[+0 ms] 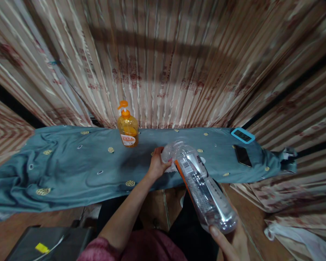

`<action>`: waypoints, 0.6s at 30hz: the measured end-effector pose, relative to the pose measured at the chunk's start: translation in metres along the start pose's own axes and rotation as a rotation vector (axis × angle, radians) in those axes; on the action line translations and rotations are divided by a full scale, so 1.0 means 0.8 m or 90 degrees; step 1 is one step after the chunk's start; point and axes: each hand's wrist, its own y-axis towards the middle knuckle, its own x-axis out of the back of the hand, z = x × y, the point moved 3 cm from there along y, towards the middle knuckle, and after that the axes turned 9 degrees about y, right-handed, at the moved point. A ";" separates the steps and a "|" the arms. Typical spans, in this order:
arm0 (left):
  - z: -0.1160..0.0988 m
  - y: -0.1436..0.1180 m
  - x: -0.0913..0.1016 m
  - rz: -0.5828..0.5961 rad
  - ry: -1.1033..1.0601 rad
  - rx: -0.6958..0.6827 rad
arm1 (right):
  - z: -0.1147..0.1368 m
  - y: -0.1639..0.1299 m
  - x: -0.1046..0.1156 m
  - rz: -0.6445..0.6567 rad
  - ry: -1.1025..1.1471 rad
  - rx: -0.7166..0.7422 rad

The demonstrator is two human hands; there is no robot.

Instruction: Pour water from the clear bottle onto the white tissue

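Right now my right hand (230,241) cups the base of a clear plastic bottle (203,188) with an orange-edged label, tilted over the counter (70,166); my left hand (157,165) is closed around its neck end.

The right hand (235,243) is cut off by the bottom edge, the bottle (203,188) hides its palm, the bottle's label print is too small to read, and the curtain (163,61) is blurred.
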 end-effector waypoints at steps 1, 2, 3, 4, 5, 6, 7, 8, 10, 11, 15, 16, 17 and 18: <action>0.001 0.000 0.000 -0.002 -0.001 0.000 | 0.004 -0.002 -0.003 -0.009 0.004 -0.006; 0.001 -0.001 -0.001 -0.003 -0.002 -0.001 | 0.007 -0.003 -0.006 -0.015 0.007 -0.008; 0.002 -0.001 -0.002 -0.003 -0.002 -0.001 | 0.008 -0.005 -0.008 -0.015 0.012 -0.014; 0.002 -0.001 -0.002 -0.003 -0.001 -0.001 | 0.008 -0.005 -0.009 -0.017 0.014 -0.013; 0.003 -0.002 -0.003 -0.003 0.001 -0.001 | 0.008 -0.006 -0.010 -0.018 0.015 -0.013; 0.003 -0.002 -0.003 -0.002 0.004 -0.001 | 0.006 -0.006 -0.010 -0.020 0.017 -0.014; 0.002 -0.002 -0.003 -0.003 0.006 -0.002 | 0.005 -0.006 -0.009 -0.022 0.018 -0.013; 0.002 -0.002 -0.003 -0.005 0.007 -0.003 | 0.003 -0.007 -0.009 -0.024 0.022 -0.011; 0.001 -0.003 -0.003 -0.009 0.007 -0.005 | 0.002 -0.007 -0.009 -0.019 0.032 -0.013; 0.001 -0.003 -0.003 -0.011 0.006 -0.004 | 0.003 -0.007 -0.009 -0.015 0.034 -0.013; 0.001 -0.002 -0.003 -0.014 0.008 0.001 | 0.010 -0.009 -0.012 -0.013 0.026 -0.015; 0.001 -0.003 -0.003 -0.015 0.009 0.002 | 0.012 -0.009 -0.012 -0.016 0.026 -0.014; 0.001 -0.003 -0.004 -0.015 0.009 0.002 | 0.013 -0.009 -0.013 -0.015 0.027 -0.013; 0.001 -0.003 -0.004 -0.015 0.009 0.002 | 0.013 -0.009 -0.013 -0.014 0.028 -0.012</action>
